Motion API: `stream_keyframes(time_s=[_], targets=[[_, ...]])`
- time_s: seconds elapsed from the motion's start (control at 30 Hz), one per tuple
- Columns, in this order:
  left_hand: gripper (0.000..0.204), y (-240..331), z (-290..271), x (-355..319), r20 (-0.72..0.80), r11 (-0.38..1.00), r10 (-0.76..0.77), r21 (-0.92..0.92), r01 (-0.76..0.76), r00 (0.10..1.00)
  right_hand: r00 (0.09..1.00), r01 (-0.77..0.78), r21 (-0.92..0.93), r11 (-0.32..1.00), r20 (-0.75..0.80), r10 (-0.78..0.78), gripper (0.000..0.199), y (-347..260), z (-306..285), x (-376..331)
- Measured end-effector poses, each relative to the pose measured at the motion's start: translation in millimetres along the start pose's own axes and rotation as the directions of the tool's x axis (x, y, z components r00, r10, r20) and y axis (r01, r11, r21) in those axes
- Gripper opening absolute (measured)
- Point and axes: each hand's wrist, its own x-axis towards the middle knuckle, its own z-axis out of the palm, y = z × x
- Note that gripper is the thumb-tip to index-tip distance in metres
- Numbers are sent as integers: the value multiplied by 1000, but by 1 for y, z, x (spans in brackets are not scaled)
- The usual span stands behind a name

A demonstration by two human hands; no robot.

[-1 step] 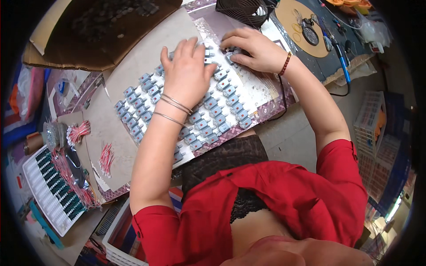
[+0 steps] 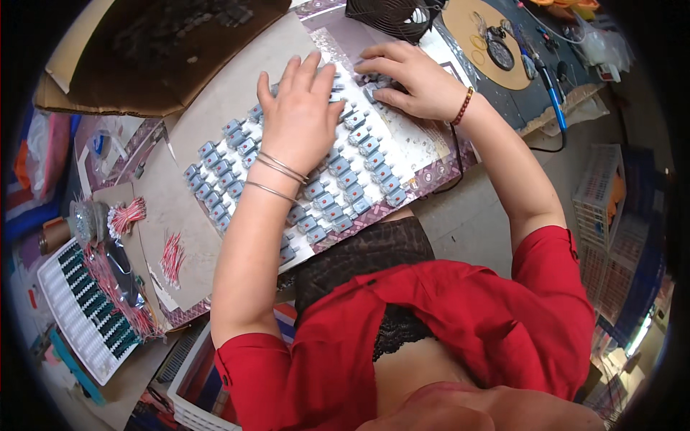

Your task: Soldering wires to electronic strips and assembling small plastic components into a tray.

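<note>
Rows of small grey-blue motor-like blocks (image 2: pixel 343 177), many with a red dot on top, lie on a white board (image 2: pixel 316 241) in front of me. Over the far part of these rows rests my left hand (image 2: pixel 296 118), palm down, its fingers stretched and spread; it hides the blocks beneath. My right hand (image 2: pixel 413 80) is beside it at the board's far right. Its fingers are bent but apart, with the thumb below them, next to a grey block (image 2: pixel 369 94) near the fingertips. Whether those fingertips touch any block I cannot tell.
A cardboard box (image 2: pixel 154 106) of dark parts stands far left. A black fan (image 2: pixel 392 18) stands at the back, left of a blue-handled soldering iron (image 2: pixel 555 100). Bundles of red-and-white wires (image 2: pixel 172 258) and a white tray (image 2: pixel 65 302) with green pieces are at left.
The left hand's fingers reach slightly farther away across the blocks. My right hand is almost still, and the whole view has shifted a little.
</note>
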Motion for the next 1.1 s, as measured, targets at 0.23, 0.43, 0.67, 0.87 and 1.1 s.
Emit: stream_keyframes(time_s=[0.23,0.43,0.67,0.87,1.1], targets=[[46,4,-8,13,261,993,-117,60,105,958,989,-145,282,949,18,145,28,-83,6,-56],[49,24,-13,-8,52,1000,3,-23,-2,999,938,-265,61,962,-216,272,24,-62,7,-27],[56,50,-14,-32,169,998,60,-25,-56,984,984,-159,98,982,99,149,27,-40,-3,-42],[50,56,-16,-36,93,994,48,-104,-39,994,983,-179,342,922,23,182,39,-52,-13,-80],[46,91,-26,-76,125,966,133,-240,-100,983,986,-164,323,932,78,147,46,-61,-10,-89]])
